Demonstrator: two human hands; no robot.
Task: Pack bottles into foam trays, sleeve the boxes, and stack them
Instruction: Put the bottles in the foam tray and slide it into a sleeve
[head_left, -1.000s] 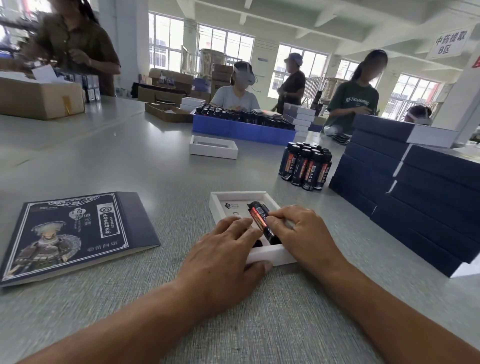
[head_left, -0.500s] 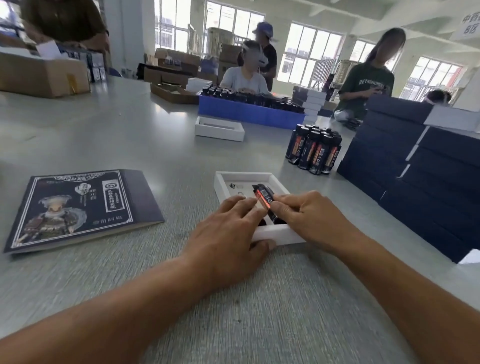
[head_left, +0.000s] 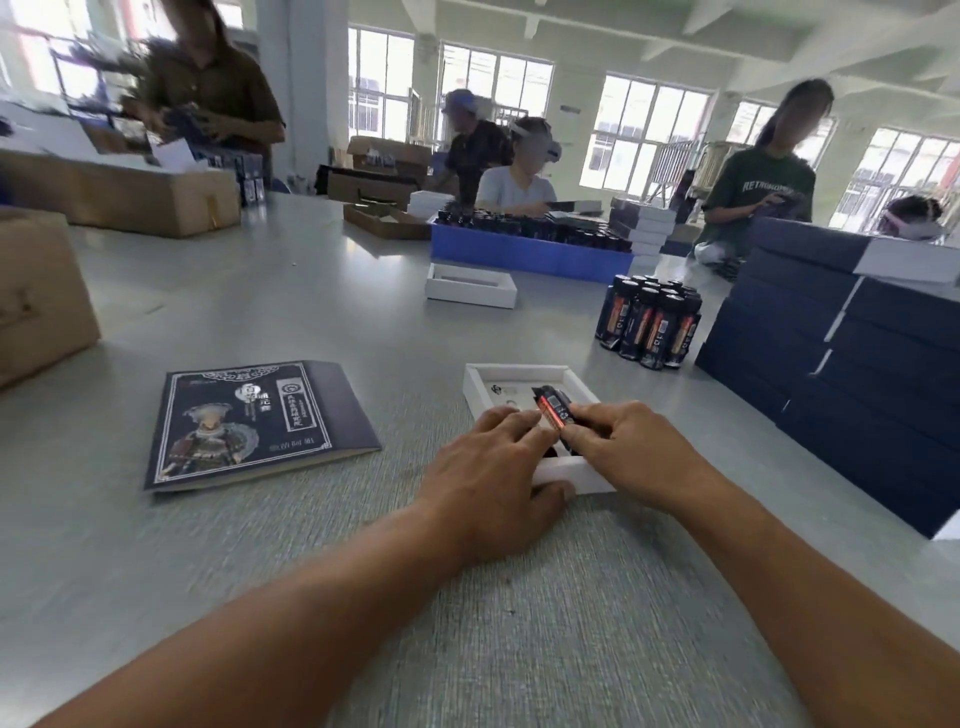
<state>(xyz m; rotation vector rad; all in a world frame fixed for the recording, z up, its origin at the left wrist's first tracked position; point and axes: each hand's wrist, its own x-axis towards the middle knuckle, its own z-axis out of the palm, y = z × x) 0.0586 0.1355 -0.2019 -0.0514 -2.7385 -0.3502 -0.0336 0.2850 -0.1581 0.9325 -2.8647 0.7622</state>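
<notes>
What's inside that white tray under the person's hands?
A dark bottle with a red label lies in the white tray, the right hand gripping it. The far end shows pale foam with a small logo. The left hand covers the near part, so other bottles there can't be counted.

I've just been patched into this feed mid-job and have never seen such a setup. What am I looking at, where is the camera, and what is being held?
There is no machine here: a person works with two bare hands, and the single camera sits on that person's head, looking forward and down. The left hand rests on the white foam tray on the grey table. The right hand pinches a dark bottle with an orange label, tilted over the tray. To the left lies a flat printed sleeve. Beyond the tray stands a cluster of upright bottles; on the right are stacked dark blue boxes. Farther off lie a second white tray and a blue crate of bottles. Other workers stand around the table.
</notes>
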